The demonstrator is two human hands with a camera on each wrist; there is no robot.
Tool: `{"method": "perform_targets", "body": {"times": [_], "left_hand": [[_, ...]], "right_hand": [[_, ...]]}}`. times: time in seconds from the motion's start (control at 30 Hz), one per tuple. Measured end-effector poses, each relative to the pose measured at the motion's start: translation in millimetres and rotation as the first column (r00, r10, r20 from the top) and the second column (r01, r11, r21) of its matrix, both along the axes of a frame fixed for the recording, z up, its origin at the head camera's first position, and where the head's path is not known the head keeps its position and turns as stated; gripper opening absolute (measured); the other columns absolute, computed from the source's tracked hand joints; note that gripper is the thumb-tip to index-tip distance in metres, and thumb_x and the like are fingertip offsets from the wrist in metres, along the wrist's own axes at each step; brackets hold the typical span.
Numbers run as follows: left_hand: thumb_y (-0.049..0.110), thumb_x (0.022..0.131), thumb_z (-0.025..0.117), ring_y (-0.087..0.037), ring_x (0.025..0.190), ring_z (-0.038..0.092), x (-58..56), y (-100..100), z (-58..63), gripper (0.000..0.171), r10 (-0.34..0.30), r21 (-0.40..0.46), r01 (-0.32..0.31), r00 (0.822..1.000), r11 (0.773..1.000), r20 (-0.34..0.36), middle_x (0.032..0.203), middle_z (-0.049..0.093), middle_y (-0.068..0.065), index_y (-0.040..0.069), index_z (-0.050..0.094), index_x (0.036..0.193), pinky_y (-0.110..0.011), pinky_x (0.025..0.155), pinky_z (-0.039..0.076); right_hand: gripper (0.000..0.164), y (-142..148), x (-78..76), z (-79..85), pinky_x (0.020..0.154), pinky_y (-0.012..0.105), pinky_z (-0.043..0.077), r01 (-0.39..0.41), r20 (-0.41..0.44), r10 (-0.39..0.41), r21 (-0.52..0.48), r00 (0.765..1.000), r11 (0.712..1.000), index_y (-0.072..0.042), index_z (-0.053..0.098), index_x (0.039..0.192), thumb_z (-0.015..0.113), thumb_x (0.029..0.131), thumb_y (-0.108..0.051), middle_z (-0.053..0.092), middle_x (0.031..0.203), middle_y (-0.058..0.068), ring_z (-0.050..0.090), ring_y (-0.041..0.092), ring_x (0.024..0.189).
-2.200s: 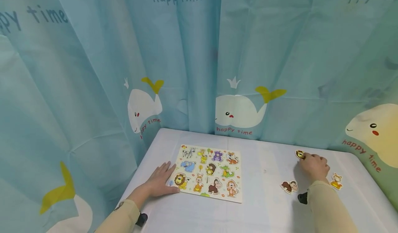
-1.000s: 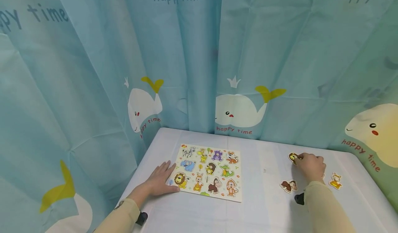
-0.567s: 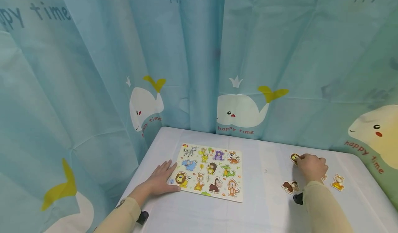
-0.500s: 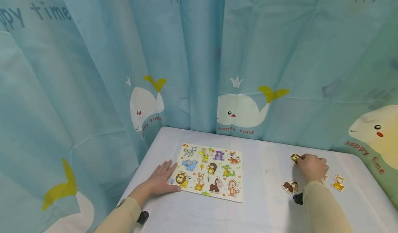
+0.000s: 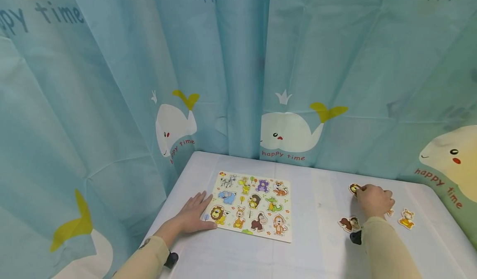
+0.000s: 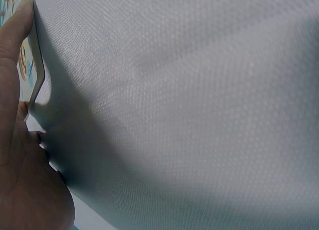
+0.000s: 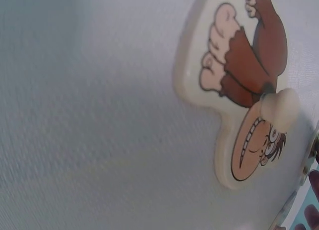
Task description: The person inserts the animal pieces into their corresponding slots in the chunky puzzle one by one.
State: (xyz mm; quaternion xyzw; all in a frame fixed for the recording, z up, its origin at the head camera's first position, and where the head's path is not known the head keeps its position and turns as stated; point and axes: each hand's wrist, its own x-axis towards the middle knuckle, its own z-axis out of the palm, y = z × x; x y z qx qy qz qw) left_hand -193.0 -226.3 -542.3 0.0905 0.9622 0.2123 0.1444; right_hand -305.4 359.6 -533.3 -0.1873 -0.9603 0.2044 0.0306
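Note:
My left hand (image 5: 193,215) rests at the left edge of the animal puzzle board (image 5: 287,229), fingers spread and thumb along the front left corner. In the left wrist view the thumb (image 6: 15,33) lies over the board's rim. The right hand (image 5: 374,200) pinches a lion puzzle piece (image 5: 353,188) at the far right of the table; fingers hide part of it. Nearer me lies a gorilla piece (image 5: 347,224), whose round knob (image 7: 281,109) shows in the right wrist view. A kangaroo piece (image 5: 406,219) sits right of the right wrist.
An orange piece (image 5: 390,212), mostly hidden by the right wrist, lies between that wrist and the kangaroo piece. The white-covered table (image 5: 309,212) ends at the back against a blue whale-print curtain (image 5: 238,84). Black wrist cameras (image 5: 356,237) sit under both wrists.
Since the earliest frame my right hand has shifted slightly left and toward me with the lion piece, uncovering a bit of the orange piece. The left hand and board stay put.

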Motion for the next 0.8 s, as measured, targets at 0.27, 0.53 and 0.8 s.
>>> {"method": "perform_targets", "body": {"times": [0.27,0.53,0.8], "left_hand": [[0.063,0.082,0.074,-0.039,0.155,0.009,-0.9,0,-2.4,0.108,-0.016,0.023,0.016,1.000,1.000,-0.013,0.169,0.015,-0.020,0.007,0.028,0.162,-0.056,0.126,0.009],[0.064,0.083,0.074,-0.037,0.156,0.010,-2.8,0,5.1,0.106,-0.012,-0.002,0.012,1.000,1.000,0.007,0.169,0.015,-0.018,0.010,0.028,0.163,-0.053,0.126,0.009],[0.065,0.083,0.074,-0.038,0.155,0.012,-2.6,-4,1.4,0.106,-0.017,-0.006,0.017,1.000,1.000,0.001,0.169,0.018,-0.018,0.010,0.030,0.162,-0.054,0.126,0.012]], "right_hand": [[0.030,3,1.0,1.9,0.092,0.069,0.033,-0.005,-0.043,0.004,-0.016,0.999,1.000,0.015,0.066,0.109,0.058,0.100,-0.012,0.061,0.102,0.033,0.040,0.053,0.107],[0.031,-6,-0.7,12.1,0.086,0.066,0.033,-0.144,-0.102,0.141,-0.027,0.985,0.989,0.011,0.069,0.113,0.060,0.099,-0.016,0.060,0.109,0.033,0.040,0.051,0.104],[0.026,-36,-0.2,14.9,0.081,0.065,0.038,-0.295,-0.203,0.304,0.074,0.931,0.953,0.003,0.076,0.104,0.064,0.095,-0.018,0.064,0.107,0.029,0.047,0.051,0.104]]}}
